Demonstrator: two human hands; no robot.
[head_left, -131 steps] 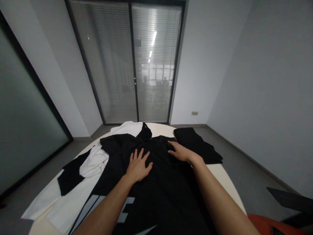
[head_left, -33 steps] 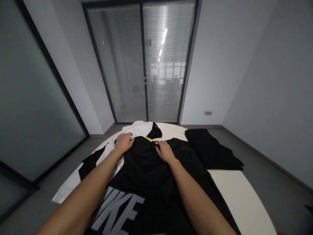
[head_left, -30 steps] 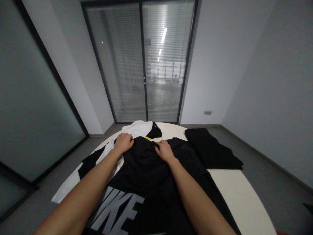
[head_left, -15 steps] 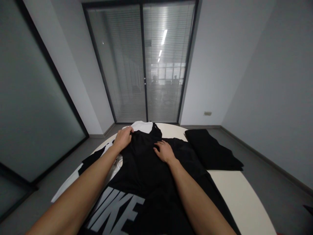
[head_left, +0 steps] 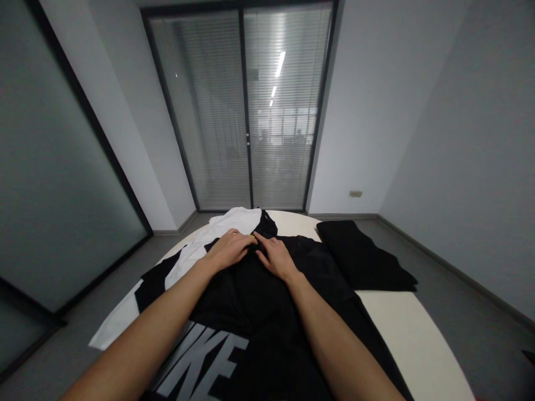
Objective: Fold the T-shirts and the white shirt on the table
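A black shirt (head_left: pixel 259 312) with large grey letters is spread over the near part of the table (head_left: pixel 418 334). My left hand (head_left: pixel 232 249) is closed on the shirt's upper edge, left of its middle, where a small yellow spot shows at the fingertips. Just to the right, my right hand (head_left: pixel 276 256) rests on the same cloth with its fingers apart, the fingertips close to those of the left hand. White and black cloth (head_left: pixel 188 256) lies beyond and to the left of the shirt.
A folded black cloth (head_left: pixel 363 259) lies at the table's right edge. Behind the table stand glass doors with blinds (head_left: pixel 276 167). Grey walls rise on both sides, with a frosted glass panel (head_left: pixel 58 167) at the left.
My left hand has moved right with the shirt's edge, drawing the cloth inward and uncovering more white cloth. My right hand has shifted slightly left, toward it.
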